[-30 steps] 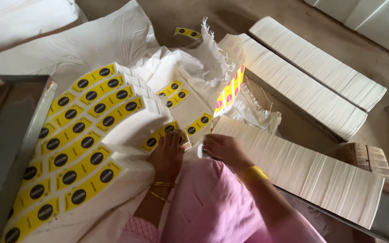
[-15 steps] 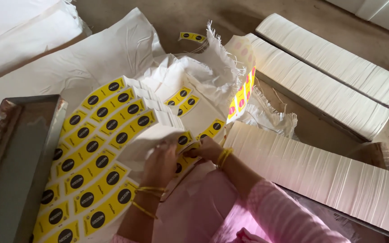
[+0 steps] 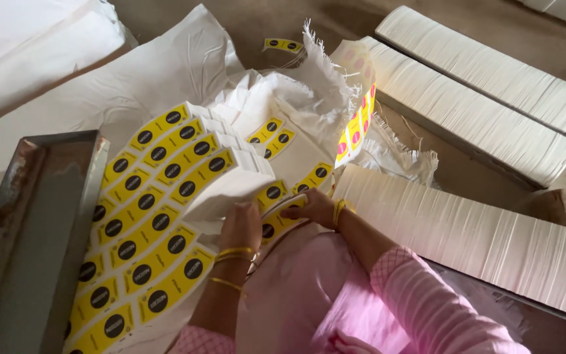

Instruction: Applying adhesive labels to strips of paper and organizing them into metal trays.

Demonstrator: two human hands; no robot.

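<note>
Both hands' grip closed on one small stack of yellow labels [image 3: 280, 219], left hand [image 3: 240, 226] steadying while right hand [image 3: 312, 206] pinched its edge, squaring it beside the fanned label rows [image 3: 158, 196].

You're handling paper labels [image 3: 165, 216]: yellow, smooth, faintly glossy, with matt black dots. Under them lies white woven sacking [image 3: 165, 72], coarse and frayed at its cut edges. The white stacks [image 3: 479, 236] to your right look like matt paper, finely ribbed along their sides. The tray [image 3: 27, 223] on your left is dull grey metal, rusted and scuffed.
</note>
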